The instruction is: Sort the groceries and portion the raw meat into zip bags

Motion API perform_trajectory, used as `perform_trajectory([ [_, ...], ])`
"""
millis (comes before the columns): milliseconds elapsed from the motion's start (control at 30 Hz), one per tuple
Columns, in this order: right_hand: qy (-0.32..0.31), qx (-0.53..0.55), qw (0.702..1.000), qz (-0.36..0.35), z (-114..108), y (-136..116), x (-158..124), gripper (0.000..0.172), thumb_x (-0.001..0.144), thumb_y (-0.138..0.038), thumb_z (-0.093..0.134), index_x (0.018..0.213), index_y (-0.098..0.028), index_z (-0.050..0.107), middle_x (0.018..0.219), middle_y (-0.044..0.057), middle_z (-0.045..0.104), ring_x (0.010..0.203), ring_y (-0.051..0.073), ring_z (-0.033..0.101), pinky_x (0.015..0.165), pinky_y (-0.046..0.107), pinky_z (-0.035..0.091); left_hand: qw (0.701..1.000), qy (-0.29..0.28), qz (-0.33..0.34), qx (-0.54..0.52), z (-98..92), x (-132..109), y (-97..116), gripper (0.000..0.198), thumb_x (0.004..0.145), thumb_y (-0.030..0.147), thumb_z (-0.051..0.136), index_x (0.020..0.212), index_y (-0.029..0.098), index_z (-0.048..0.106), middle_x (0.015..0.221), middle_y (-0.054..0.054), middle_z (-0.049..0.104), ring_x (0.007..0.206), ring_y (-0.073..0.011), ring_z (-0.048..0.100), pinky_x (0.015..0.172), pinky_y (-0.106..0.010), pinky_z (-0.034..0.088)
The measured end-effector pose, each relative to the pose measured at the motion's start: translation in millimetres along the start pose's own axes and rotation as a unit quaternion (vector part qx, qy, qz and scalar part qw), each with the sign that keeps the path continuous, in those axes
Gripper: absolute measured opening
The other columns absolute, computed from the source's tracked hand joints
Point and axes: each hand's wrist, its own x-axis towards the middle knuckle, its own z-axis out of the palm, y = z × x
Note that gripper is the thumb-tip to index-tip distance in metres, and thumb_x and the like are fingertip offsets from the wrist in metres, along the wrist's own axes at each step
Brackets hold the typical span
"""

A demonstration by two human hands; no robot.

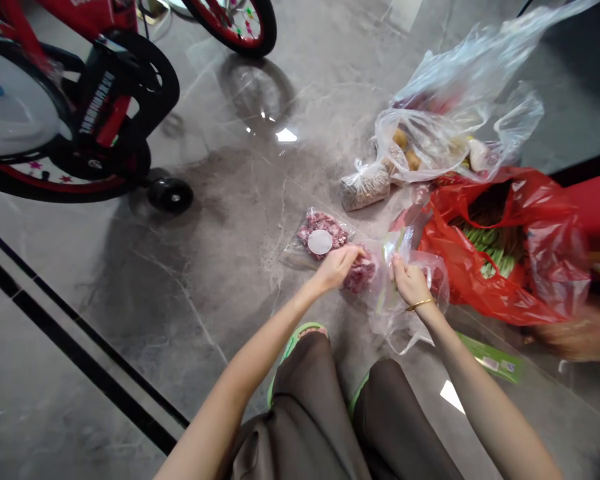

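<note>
My left hand [339,265] is closed, its fingers curled on a portion of red, marbled chopped meat [359,275]. Whether they grip the meat or plastic around it is hard to see. Just to the right, my right hand [411,280] pinches the edge of a clear zip bag [387,303] near its greenish closure strip. The zip bag lies loose and crumpled against the meat. Beyond my left hand, a clear bag of similar meat [325,230] with a round white label rests on the floor.
An open red plastic bag [460,267] with green vegetables stands at right. Behind it are a clear produce bag [430,143] and a knotted bag of small brownish pieces [365,187]. A green packet [493,357] lies by my right forearm. A red bicycle [105,100] stands upper left.
</note>
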Motion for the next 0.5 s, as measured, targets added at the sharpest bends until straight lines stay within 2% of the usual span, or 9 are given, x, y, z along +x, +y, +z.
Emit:
perform_trajectory([
  [33, -0.007, -0.019, 1.000, 0.009, -6, 0, -1, 0.075, 0.083, -0.076, 0.009, 0.047, -0.021, 0.044, 0.045, 0.005, 0.050, 0.050, 0.017, 0.052, 0.053, 0.027, 0.034, 0.993, 0.032, 0.003, 0.114, -9.4, -8, -9, 0.032, 0.093, 0.028, 0.034, 0.106, 0.014, 0.060, 0.107, -0.013, 0.064, 0.103, -0.0228, 0.058, 0.095, -0.038, 0.042],
  [67, -0.011, -0.042, 0.999, 0.018, -13, -1, -2, 0.075, 0.083, -0.076, 0.008, 0.047, -0.021, 0.044, 0.047, 0.006, 0.052, 0.052, 0.018, 0.054, 0.053, 0.028, 0.034, 0.972, 0.046, 0.005, 0.229, -18.8, -17, -21, 0.032, 0.087, 0.022, 0.043, 0.113, 0.013, 0.059, 0.115, -0.015, 0.061, 0.113, -0.0267, 0.053, 0.102, -0.043, 0.037],
  [100, -0.011, -0.069, 0.997, 0.025, -19, -2, -4, 0.076, 0.083, -0.076, 0.007, 0.047, -0.021, 0.044, 0.048, 0.007, 0.054, 0.053, 0.019, 0.054, 0.053, 0.028, 0.033, 0.947, 0.024, 0.014, 0.319, -27.9, -26, -33, 0.039, 0.082, 0.016, 0.047, 0.119, 0.014, 0.057, 0.123, -0.017, 0.057, 0.120, -0.0295, 0.048, 0.106, -0.047, 0.032],
  [167, -0.008, -0.127, 0.991, 0.031, -28, -5, -7, 0.074, 0.083, -0.077, 0.011, 0.049, -0.021, 0.046, 0.053, 0.008, 0.058, 0.055, 0.019, 0.056, 0.052, 0.028, 0.032, 0.900, -0.051, 0.044, 0.431, -42.9, -41, -56, 0.056, 0.076, 0.006, 0.048, 0.130, 0.018, 0.052, 0.137, -0.017, 0.048, 0.131, -0.0297, 0.041, 0.110, -0.050, 0.025],
  [233, -0.013, -0.190, 0.981, 0.024, -33, -9, -9, 0.070, 0.080, -0.078, 0.022, 0.053, -0.021, 0.050, 0.058, 0.009, 0.061, 0.057, 0.021, 0.058, 0.051, 0.028, 0.032, 0.870, -0.102, 0.055, 0.480, -52.4, -47, -75, 0.061, 0.076, 0.002, 0.045, 0.133, 0.023, 0.050, 0.140, -0.015, 0.046, 0.132, -0.0278, 0.040, 0.110, -0.049, 0.027],
  [300, -0.025, -0.247, 0.968, 0.018, -32, -10, -7, 0.062, 0.078, -0.075, 0.035, 0.055, -0.020, 0.053, 0.061, 0.011, 0.064, 0.059, 0.022, 0.059, 0.051, 0.028, 0.031, 0.857, -0.122, 0.062, 0.497, -57.4, -42, -86, 0.054, 0.080, 0.002, 0.043, 0.128, 0.024, 0.054, 0.136, -0.014, 0.051, 0.128, -0.0262, 0.044, 0.107, -0.047, 0.031],
  [367, -0.039, -0.272, 0.961, 0.012, -28, -8, -2, 0.053, 0.081, -0.064, 0.041, 0.053, -0.020, 0.052, 0.060, 0.012, 0.063, 0.057, 0.021, 0.059, 0.050, 0.028, 0.030, 0.852, -0.134, 0.078, 0.500, -60.8, -30, -90, 0.042, 0.084, 0.006, 0.041, 0.117, 0.023, 0.060, 0.126, -0.014, 0.057, 0.121, -0.0255, 0.050, 0.102, -0.045, 0.036],
  [433, -0.047, -0.249, 0.967, 0.003, -24, -2, 4, 0.048, 0.083, -0.052, 0.039, 0.049, -0.020, 0.047, 0.054, 0.009, 0.059, 0.053, 0.018, 0.054, 0.050, 0.027, 0.028, 0.847, -0.146, 0.086, 0.503, -65.9, -19, -88, 0.031, 0.087, 0.010, 0.040, 0.106, 0.019, 0.063, 0.112, -0.015, 0.063, 0.109, -0.0254, 0.056, 0.093, -0.041, 0.040],
  [500, -0.045, -0.187, 0.981, -0.012, -21, 6, 9, 0.046, 0.082, -0.049, 0.037, 0.045, -0.021, 0.040, 0.047, 0.004, 0.050, 0.048, 0.014, 0.046, 0.049, 0.027, 0.026, 0.842, -0.152, 0.068, 0.512, -74.4, -14, -80, 0.026, 0.088, 0.013, 0.041, 0.095, 0.016, 0.065, 0.096, -0.015, 0.066, 0.094, -0.0243, 0.060, 0.081, -0.036, 0.044],
])
